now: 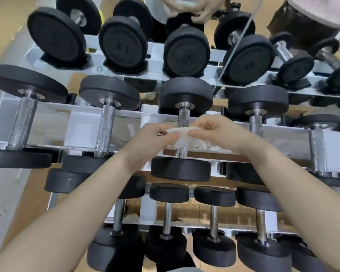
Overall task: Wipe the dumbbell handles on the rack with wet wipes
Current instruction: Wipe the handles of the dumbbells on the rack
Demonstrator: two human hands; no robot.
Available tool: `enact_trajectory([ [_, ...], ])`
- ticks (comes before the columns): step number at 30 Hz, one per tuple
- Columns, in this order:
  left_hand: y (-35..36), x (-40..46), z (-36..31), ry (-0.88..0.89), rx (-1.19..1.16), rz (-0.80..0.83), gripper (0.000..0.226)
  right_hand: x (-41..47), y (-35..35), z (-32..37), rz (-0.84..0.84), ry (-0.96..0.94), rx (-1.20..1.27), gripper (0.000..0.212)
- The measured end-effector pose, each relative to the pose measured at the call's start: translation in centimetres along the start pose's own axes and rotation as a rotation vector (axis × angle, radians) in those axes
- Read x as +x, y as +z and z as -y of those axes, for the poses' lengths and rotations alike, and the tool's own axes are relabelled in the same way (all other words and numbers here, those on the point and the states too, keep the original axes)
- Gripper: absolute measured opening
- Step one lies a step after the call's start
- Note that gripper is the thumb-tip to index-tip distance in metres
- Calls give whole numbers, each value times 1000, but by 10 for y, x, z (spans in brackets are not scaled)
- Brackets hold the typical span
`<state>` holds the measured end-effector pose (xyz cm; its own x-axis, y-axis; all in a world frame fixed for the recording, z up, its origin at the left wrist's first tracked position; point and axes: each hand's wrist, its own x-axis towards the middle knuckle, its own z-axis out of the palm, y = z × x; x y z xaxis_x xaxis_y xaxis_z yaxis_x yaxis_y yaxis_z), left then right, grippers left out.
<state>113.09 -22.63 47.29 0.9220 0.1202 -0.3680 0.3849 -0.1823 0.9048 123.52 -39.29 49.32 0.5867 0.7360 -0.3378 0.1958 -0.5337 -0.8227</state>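
A white wet wipe (180,135) is stretched between my two hands just above the knurled steel handle (183,118) of the third dumbbell on the rack's top tier. My left hand (151,138) pinches the wipe's left end with thumb and fingers. My right hand (216,130) pinches its right end, fingers curled. The wipe hangs down over the lower part of that handle. Other dumbbells with chrome handles (105,128) lie side by side on the white rack (79,122).
A mirror behind the rack reflects the dumbbells and my hands (186,8). A lower tier holds several smaller dumbbells (167,218). Another person's dark shorts (306,22) show at top right. Wooden floor lies beneath and to the left.
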Motion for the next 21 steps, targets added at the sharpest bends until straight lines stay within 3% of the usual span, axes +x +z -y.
enact_trajectory([
  [6,-1,21,8,-163,-320,145,21,2,10,-15,0,-35,647,24],
  [9,14,28,3,-219,-268,100,25,2,19,-17,35,-92,895,24],
  [11,20,32,2,-170,-67,-59,29,6,20,-20,-92,-71,921,21],
  [13,20,34,6,-132,-29,-208,21,14,14,-24,-322,-35,639,20],
  [14,18,34,10,-139,-64,-217,17,18,10,-28,-425,-23,380,19],
  [17,14,28,23,-184,-42,-94,5,33,9,-41,-446,-107,-387,11],
  [21,10,16,35,-202,0,24,17,51,17,-39,-356,-49,-583,20],
])
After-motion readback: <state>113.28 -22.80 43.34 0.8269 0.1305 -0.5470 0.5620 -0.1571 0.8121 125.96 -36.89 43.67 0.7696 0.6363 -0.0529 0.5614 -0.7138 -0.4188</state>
